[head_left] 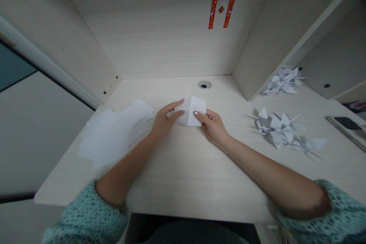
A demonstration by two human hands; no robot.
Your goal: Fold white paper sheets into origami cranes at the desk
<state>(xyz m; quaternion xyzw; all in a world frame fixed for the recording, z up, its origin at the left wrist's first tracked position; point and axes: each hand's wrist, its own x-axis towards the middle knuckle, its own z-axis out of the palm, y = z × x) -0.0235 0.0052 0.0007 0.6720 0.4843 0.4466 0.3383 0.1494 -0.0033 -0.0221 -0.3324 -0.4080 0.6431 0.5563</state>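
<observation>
A small folded white paper (193, 108) lies on the pale wooden desk (185, 167), near its middle. My left hand (165, 120) pinches the paper's left edge between thumb and fingers. From the right, my right hand (212, 125) grips the paper's lower right part, its thumb pressed on top. Both forearms rest low over the desk, with teal knit sleeves pushed up.
A loose spread of white paper sheets (114, 131) lies at the left. Several folded paper cranes (281, 127) sit at the right, with another pile (283, 81) behind them on a side shelf. A phone (347, 124) lies far right. A cable hole (204, 84) marks the desk's back.
</observation>
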